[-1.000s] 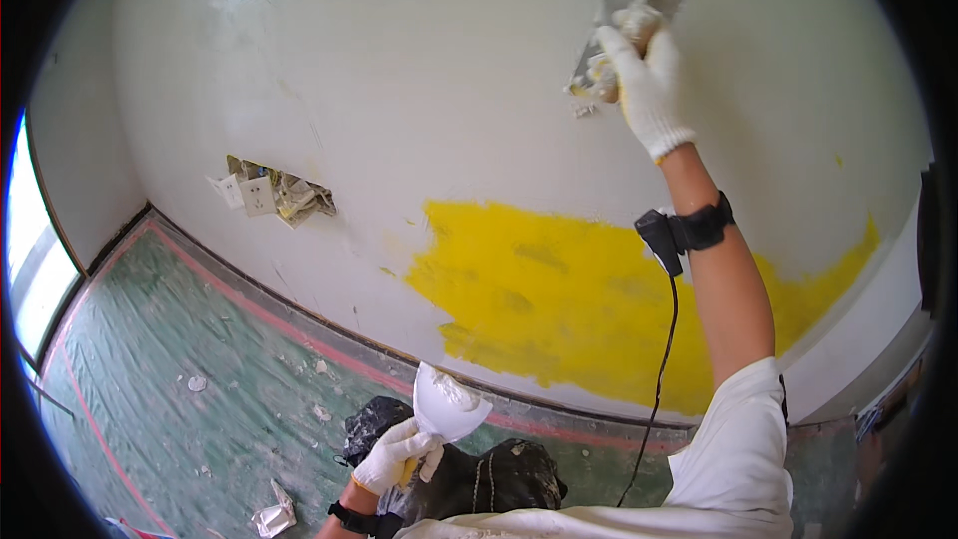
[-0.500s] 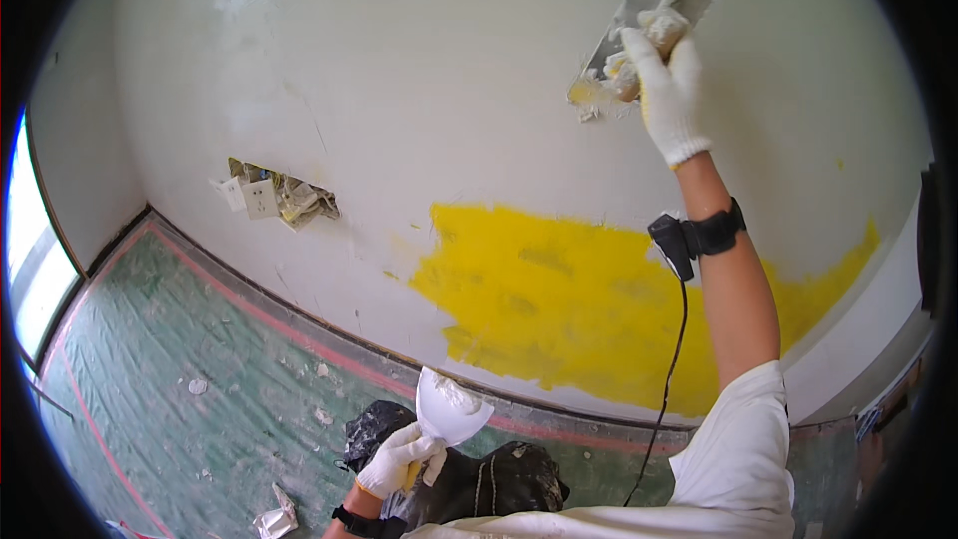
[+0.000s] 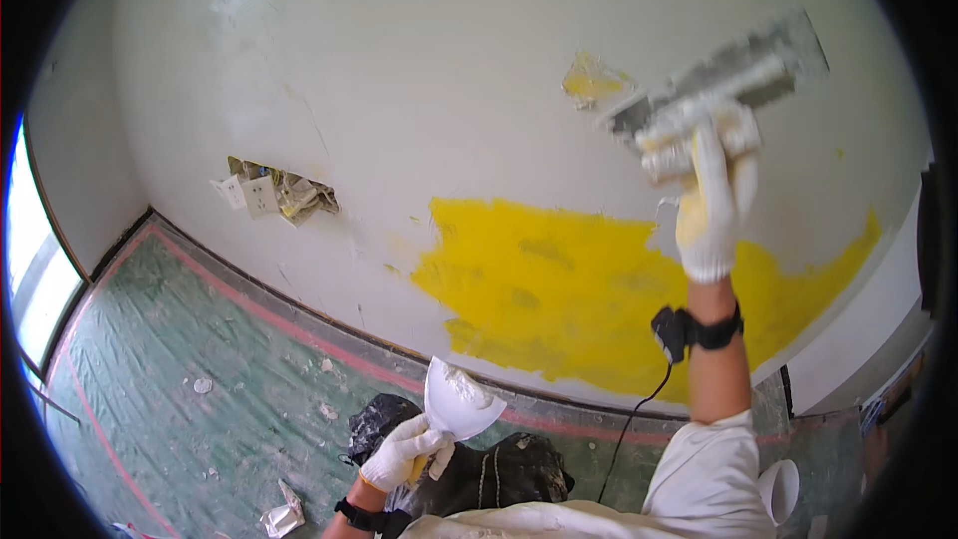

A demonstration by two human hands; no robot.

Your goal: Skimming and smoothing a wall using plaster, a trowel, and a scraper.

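Note:
My right hand, in a white glove with yellowish palm, grips a wide steel trowel smeared with putty. The trowel is tilted against or just off the pale wall, slightly motion-blurred. Left of it a small yellow, putty-crusted patch shows on the wall. Below spreads a large, irregular yellow area. Low in the view, my gloved left hand is closed on the handle of a white scraper with a lump of white putty on its blade.
An opening with dangling socket plates is in the wall at left. Green plastic sheeting with pink tape covers the floor. My legs in dark trousers are below. A white cylindrical object stands at bottom right; a bright opening is at far left.
My right hand has moved down and rightward, turning the trowel from steeply slanted toward horizontal and uncovering the small yellow patch. My left hand and scraper have shifted slightly right.

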